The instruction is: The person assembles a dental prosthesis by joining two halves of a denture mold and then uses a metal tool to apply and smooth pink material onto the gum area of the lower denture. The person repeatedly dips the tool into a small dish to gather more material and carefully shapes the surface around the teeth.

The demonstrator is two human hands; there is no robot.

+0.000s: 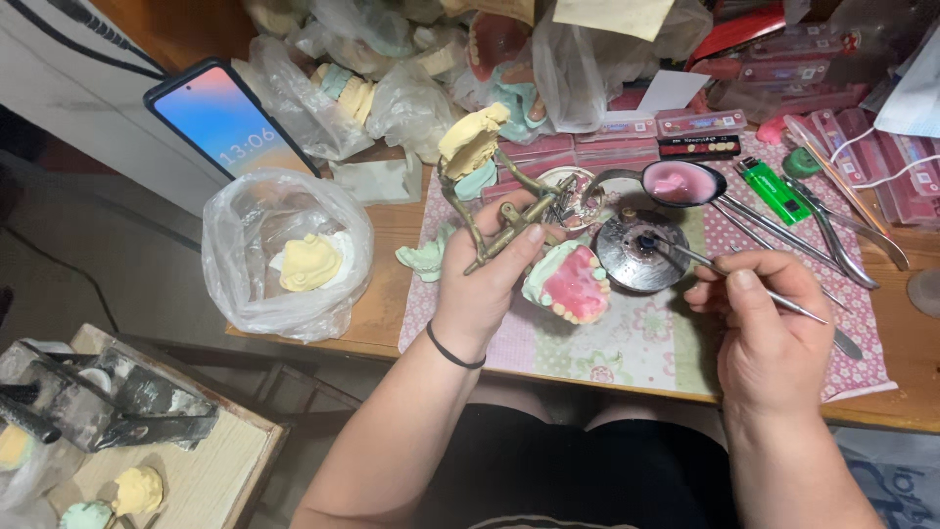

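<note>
My left hand (490, 284) gripped a brass articulator (499, 220) with denture (573, 284) mid-frame; right fingers (729, 289) pinched a metal spatula (725, 274), which could slip and gouge the pink wax

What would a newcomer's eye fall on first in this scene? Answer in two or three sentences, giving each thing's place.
At the centre, the left hand holds a brass articulator carrying a pink denture model. To its right, the right hand holds a thin metal tool over a round metal burner. A lit phone leans at the upper left.
</note>
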